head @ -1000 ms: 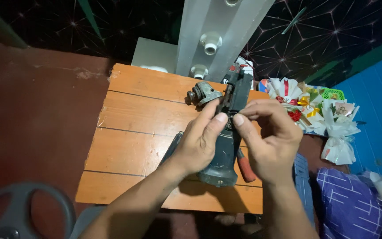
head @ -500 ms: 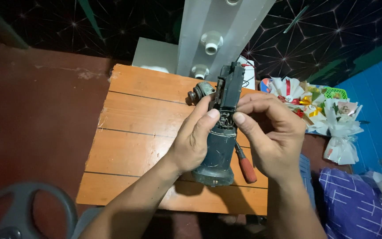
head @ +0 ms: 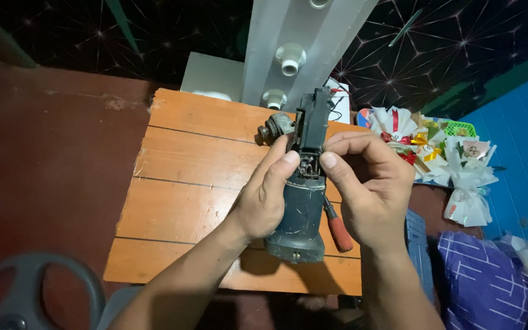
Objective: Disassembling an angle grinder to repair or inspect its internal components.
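A dark grey power-tool body (head: 302, 211), like an angle grinder with its housing open, is held upright over a small wooden table (head: 184, 183). My left hand (head: 263, 195) wraps around its left side, thumb pressed near the exposed parts in the middle. My right hand (head: 368, 183) holds the right side, its thumb tip meeting the same spot. A metal gear head (head: 274, 127) lies on the table behind the tool. A red-handled screwdriver (head: 338, 229) lies under the tool, partly hidden.
A white post with round fittings (head: 288, 58) rises behind the table. Wrapped bouquets and ribbons (head: 444, 153) pile up at the right, beside a purple cloth (head: 484, 281). A grey wheel-shaped object (head: 25, 293) sits lower left. The floor is dark red.
The tool body has been lifted and stood more upright between my hands. Both thumbs have shifted to its open middle section.
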